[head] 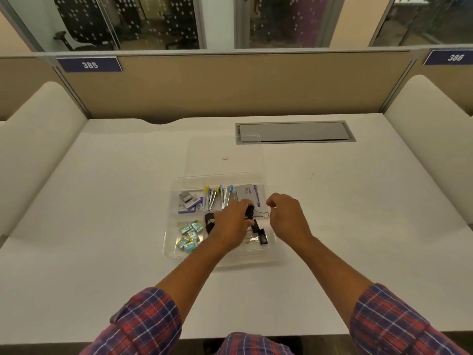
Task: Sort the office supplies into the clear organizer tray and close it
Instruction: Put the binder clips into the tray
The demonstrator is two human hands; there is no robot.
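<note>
- Left hand (pixel 231 217) is pinching a black binder clip (pixel 249 212), fingers clamped on it, hovering over the clear organizer tray (pixel 169 242), front-right compartment.
- Right hand (pixel 284 213) is curling loosely just right of the clip, gripping nothing visible; wire loop pointing toward it.
- Loose clips (pixel 259 234) are lying directly below; drop looks short, straight down.
- Lid (pixel 225 155) is lying behind the tray, still off.

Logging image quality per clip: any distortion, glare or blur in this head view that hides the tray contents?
Head view: wide-angle bend curves the partition; warm, dim light; soft overall, small labels unreadable. The clear tray and lid are faint against the white desk. Left hand covers the middle compartments.
</note>
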